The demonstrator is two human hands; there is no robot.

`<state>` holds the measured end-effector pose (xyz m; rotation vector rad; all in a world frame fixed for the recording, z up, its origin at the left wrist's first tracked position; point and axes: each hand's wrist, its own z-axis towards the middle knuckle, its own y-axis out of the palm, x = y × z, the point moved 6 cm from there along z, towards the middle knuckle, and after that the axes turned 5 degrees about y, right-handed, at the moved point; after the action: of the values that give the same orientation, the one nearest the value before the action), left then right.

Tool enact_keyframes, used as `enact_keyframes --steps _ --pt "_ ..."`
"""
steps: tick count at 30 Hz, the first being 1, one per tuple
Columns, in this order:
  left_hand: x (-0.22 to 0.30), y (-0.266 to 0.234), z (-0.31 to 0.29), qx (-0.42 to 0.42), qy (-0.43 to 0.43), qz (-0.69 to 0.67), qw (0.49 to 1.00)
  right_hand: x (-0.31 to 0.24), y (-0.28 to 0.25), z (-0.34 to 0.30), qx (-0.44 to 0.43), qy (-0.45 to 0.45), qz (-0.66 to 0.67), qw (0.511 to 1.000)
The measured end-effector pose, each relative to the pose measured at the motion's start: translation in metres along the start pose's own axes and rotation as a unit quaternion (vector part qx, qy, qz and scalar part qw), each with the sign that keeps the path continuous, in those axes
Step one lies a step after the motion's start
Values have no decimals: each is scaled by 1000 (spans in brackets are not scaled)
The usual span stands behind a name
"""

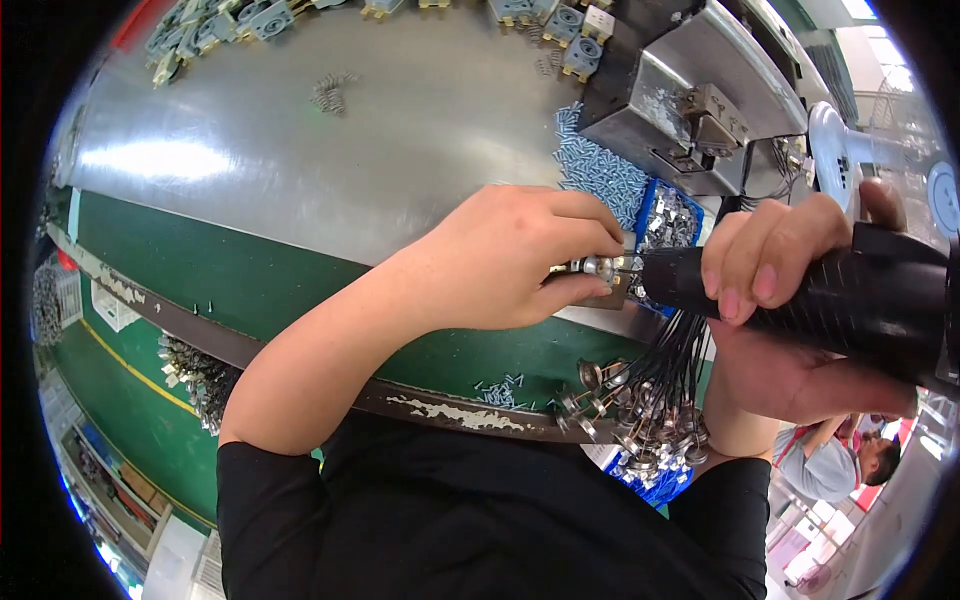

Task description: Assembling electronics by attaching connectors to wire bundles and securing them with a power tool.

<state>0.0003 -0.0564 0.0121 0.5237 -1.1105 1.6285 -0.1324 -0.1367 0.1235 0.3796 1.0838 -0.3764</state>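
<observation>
My left hand [530, 250] pinches a small metal fitting [603, 267] between thumb and fingers, just above the bench. Its details are partly covered by the fingers. My right hand [770, 262] is wrapped round a thick black power screwdriver [850, 305], which lies almost level and points left. The driver's nose [668, 275] meets or nearly meets the fitting; I cannot tell whether the bit touches a screw. Behind the nose stands a blue tray [655, 200] of small metal pieces, beside a heap of silver screws [598, 170].
A steel fixture [690, 120] stands at the back right. Grey blocks [265, 22] line the far edge, with springs [328, 93] nearer. Black-wired metal parts [640, 420] hang over the near edge beside loose screws [500, 390]. Another person [820, 468] is at the far right.
</observation>
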Motion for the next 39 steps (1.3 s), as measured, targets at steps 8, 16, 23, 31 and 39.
enact_keyframes --steps 8,16,23,31,39 --pt "-2 1 -3 11 -15 2 1000 5 6 -2 -34 -34 -28 998" --pt "-1 3 -2 19 -39 -4 999 -2 -5 4 -19 5 18 1000" --pt "1 1 2 -6 -42 1 999 -21 -14 20 0 46 57 997" --pt "3 0 2 -18 -28 -4 999 -29 -78 53 195 -74 -42 977" --pt "7 -1 8 -22 -27 2 999 -13 -97 61 277 -47 -115 953"
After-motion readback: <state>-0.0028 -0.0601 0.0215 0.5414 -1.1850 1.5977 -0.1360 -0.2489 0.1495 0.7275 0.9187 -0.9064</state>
